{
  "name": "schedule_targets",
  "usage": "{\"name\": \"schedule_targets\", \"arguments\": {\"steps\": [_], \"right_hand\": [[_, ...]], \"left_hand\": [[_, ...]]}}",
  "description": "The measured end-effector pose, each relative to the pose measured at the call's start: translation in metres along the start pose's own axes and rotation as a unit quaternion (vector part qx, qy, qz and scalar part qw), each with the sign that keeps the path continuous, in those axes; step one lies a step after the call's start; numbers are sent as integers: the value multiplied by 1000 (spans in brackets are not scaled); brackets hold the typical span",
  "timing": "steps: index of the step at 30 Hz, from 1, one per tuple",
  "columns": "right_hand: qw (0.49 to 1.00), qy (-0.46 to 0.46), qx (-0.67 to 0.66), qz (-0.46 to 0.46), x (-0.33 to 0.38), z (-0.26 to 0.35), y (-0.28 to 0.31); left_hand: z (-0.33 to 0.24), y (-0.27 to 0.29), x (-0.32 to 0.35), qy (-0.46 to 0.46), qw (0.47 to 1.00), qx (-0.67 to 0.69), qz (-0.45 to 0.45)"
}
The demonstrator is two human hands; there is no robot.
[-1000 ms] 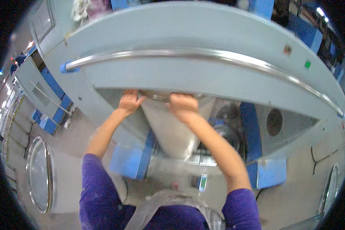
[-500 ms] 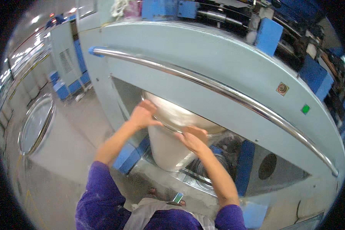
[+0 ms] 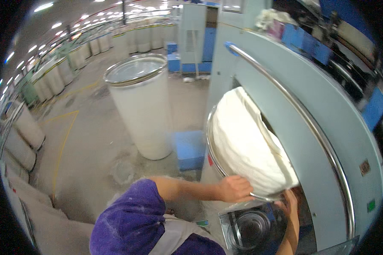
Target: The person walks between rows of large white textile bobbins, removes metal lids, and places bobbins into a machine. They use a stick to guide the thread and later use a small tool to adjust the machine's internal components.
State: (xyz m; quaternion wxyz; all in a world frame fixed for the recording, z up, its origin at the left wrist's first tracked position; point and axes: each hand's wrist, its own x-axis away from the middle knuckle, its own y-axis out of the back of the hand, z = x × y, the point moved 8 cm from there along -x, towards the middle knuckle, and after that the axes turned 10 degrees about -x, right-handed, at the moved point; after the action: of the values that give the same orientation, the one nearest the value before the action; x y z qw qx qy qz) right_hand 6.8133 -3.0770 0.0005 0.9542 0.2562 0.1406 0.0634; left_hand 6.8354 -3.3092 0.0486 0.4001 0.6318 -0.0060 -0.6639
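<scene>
A tall sliver can [image 3: 210, 176] with a metal rim stands partly inside the machine's opening, heaped with white fibre sliver [image 3: 244, 142]. My left hand [image 3: 236, 189] is closed over the near part of its rim. Farther right, my right hand [image 3: 288, 205] grips the rim close to the opening's edge, its fingers partly hidden behind the can. Below my hands a round dark metal plate [image 3: 249, 228] shows in the base of the opening.
An upright pale can [image 3: 142, 114] with a metal rim stands on the floor to the left, beside a blue box [image 3: 189, 148]. A chrome rail [image 3: 300, 104] curves along the grey-green machine [image 3: 281, 80]. Rows of cans [image 3: 51, 78] line the far left.
My view has swung left. Both hands have moved from a shiny-topped can inside the opening to the rim of a can heaped with white sliver, which now juts out of the opening.
</scene>
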Motion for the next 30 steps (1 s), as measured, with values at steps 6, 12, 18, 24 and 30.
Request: {"name": "schedule_targets", "arguments": {"steps": [6,12,18,24,30], "right_hand": [[930,156,333,-15,1,83,-59],[907,193,349,-138,17,158,-185],[915,93,341,-194,-6,220,-331],[967,219,132,-17,101,262,-372],[943,-9,-8,-332,307,150,-259]], "left_hand": [[20,29,59,12,1000,-29,-2],[102,84,118,-100,993,32,59],[222,113,188,-54,952,94,285],[204,198,210,-10,937,50,346],[81,248,217,235,917,26,321]]}}
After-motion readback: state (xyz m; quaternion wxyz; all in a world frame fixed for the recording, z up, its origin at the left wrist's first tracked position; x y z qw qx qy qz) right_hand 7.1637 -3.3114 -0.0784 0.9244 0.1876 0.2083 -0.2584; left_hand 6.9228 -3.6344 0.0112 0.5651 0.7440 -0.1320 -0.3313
